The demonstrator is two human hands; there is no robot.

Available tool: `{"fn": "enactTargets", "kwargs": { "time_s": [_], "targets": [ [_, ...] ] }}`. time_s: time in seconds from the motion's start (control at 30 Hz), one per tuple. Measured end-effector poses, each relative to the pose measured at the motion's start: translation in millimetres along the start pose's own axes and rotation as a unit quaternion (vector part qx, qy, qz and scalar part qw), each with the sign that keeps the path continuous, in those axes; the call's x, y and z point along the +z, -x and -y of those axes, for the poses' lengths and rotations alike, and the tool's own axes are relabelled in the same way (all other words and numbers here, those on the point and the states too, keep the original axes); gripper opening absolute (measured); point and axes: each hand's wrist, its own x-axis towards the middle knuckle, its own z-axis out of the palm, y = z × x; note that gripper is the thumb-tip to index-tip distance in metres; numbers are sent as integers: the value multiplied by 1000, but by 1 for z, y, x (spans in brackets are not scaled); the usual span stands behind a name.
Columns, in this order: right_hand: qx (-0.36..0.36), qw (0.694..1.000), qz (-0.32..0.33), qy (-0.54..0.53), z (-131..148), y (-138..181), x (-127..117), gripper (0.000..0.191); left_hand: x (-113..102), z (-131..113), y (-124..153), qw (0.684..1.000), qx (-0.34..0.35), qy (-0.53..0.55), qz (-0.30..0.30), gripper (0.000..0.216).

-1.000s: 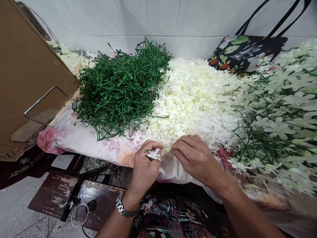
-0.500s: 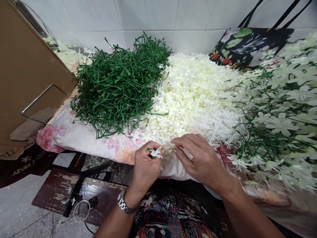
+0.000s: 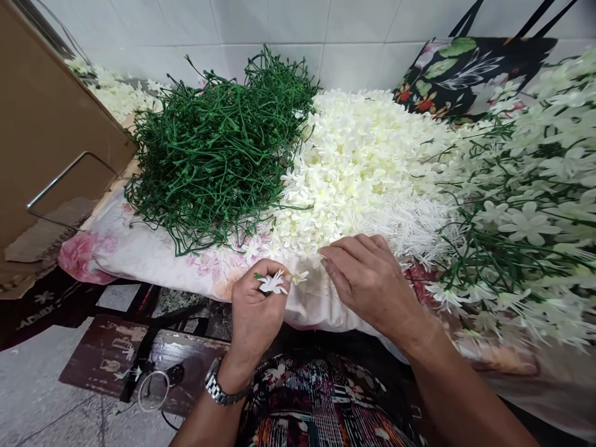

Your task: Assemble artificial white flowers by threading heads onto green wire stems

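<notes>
My left hand (image 3: 258, 307), with a metal watch at the wrist, is closed around an artificial flower (image 3: 272, 284). Its white petals and a bit of green show above the fist. Just past those fingertips is a pale blossom (image 3: 298, 277); I cannot tell whether they touch it. My right hand (image 3: 367, 282) is at the front of the heap of cream petals (image 3: 358, 155), thumb and forefinger drawn together in a pinch. Whatever is between them is too small to make out. Thin white stamens (image 3: 414, 226) lie in a pile just beyond it.
Green plastic stems (image 3: 209, 155) form a big tangle at the left on the flowered cloth (image 3: 172, 270). Finished-looking white flowers on stems (image 3: 531, 226) crowd the right. A cardboard box (image 3: 51, 130), a black floral bag (image 3: 470, 77) and a low brown bench (image 3: 186, 360) surround the work.
My left hand has moved left with the flower, away from my right hand. The right thumb and forefinger have come closer together. The pale blossom now shows beside the left fingertips.
</notes>
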Motion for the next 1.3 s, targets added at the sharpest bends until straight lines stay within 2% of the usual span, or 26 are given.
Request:
{"fn": "enactTargets", "kwargs": {
  "time_s": [0.1, 0.2, 0.33, 0.4, 0.5, 0.67, 0.8, 1.0, 1.17, 1.3],
  "targets": [
    [3, 1000, -3, 4, 2, 2, -4, 16, -1, 2, -1, 999, -21, 4, -27, 10],
    [-5, 999, -9, -40, 7, 8, -8, 13, -2, 4, -1, 999, -28, 10, -34, 10],
    [-35, 995, 76, -50, 18, 15, -6, 16, -4, 6, 0, 998, -43, 35, -27, 10],
    [-37, 994, 94, -39, 21, 17, -3, 19, -4, 6, 1, 996, -54, 62, -23, 10],
    [-20, 996, 61, -67, 22, 18, 1, 20, -2, 4, 2, 989, -82, 118, -23, 8],
    [56, 975, -28, -212, 22, 16, -5, 13, 4, -2, 3, 968, -147, 202, -21, 6],
    [98, 959, -24, -265, 28, 12, -11, 13, 10, -4, 6, 960, -157, 229, -20, 5],
    [136, 954, -6, -267, 34, 12, -8, 16, 17, 1, 13, 971, -117, 209, -17, 4],
    [158, 952, -23, -263, 34, 14, -6, 15, 16, 1, 18, 994, -12, 103, 15, 11],
    [158, 950, -27, -268, 34, 14, -6, 15, 14, -5, 16, 995, 87, 29, 27, 14]
  ]
}}
